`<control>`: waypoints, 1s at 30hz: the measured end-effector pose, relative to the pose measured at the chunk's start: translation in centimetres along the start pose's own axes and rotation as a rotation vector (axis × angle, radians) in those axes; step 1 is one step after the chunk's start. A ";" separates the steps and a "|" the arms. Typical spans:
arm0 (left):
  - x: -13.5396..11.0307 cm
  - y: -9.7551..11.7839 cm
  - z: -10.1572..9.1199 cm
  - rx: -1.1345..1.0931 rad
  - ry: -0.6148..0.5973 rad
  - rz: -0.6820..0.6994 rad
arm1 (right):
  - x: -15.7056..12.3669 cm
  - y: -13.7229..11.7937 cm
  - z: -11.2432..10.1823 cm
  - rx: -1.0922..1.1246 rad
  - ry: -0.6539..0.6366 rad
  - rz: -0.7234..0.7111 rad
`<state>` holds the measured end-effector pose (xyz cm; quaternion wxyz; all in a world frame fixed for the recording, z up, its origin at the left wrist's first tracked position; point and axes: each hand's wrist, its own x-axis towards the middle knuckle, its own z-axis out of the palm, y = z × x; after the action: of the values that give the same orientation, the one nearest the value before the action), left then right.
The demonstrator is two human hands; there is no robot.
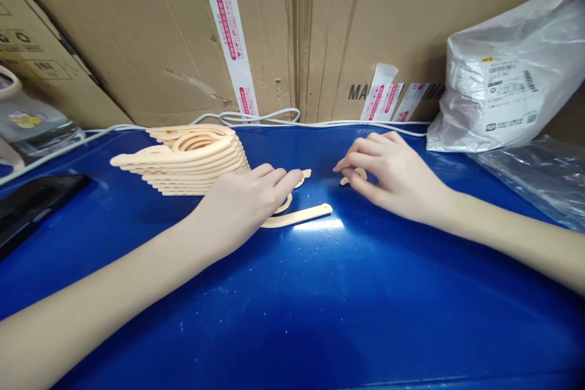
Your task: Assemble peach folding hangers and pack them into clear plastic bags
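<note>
A stack of beige plastic hanger pieces (196,161), each with an arm and curved parts, stands at the left on the blue table. Just right of it, my left hand (251,195) rests low with bent fingers closed over another beige hanger piece (301,214). Its straight arm sticks out to the right along the table, and part of it is hidden under the palm. Across a small gap, my right hand (388,173) has its fingers and thumb curled round a small curved beige piece (359,173), partly covered by the thumb.
Cardboard boxes (173,49) wall off the back, with a white cable (329,125) along their foot. At the right sits a white plastic parcel (498,85) beside clear wrapping (539,177). A dark phone (41,204) and a transparent cup (31,113) are at the left.
</note>
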<state>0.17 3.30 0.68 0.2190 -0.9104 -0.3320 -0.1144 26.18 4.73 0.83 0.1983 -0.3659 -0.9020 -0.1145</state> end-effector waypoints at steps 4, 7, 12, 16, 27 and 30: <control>0.1 1.0 -0.2 -0.231 0.091 -0.029 | 0.2 1.2 -1.1 -0.104 -0.035 0.029; 0.1 1.6 -0.2 -0.444 0.008 -0.015 | 0.0 1.6 -1.3 -0.194 -0.106 -0.009; -0.3 1.8 1.0 -0.583 -0.137 -0.079 | -0.3 2.0 -0.8 -0.231 -0.133 -0.059; -0.4 1.7 1.5 -0.599 -0.200 -0.113 | -0.1 2.0 -0.5 -0.044 -0.173 -0.028; 0.1 1.5 0.5 -0.859 -0.122 -0.191 | 0.1 -0.6 -1.0 0.247 -0.185 0.037; 0.1 1.5 0.5 -0.903 -0.079 -0.218 | -0.1 -1.0 -0.8 0.223 -0.174 -0.008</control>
<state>1.29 2.55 -0.22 -0.2252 -0.8779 -0.3510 -0.2352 25.75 3.71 1.49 0.1584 -0.3466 -0.9244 0.0178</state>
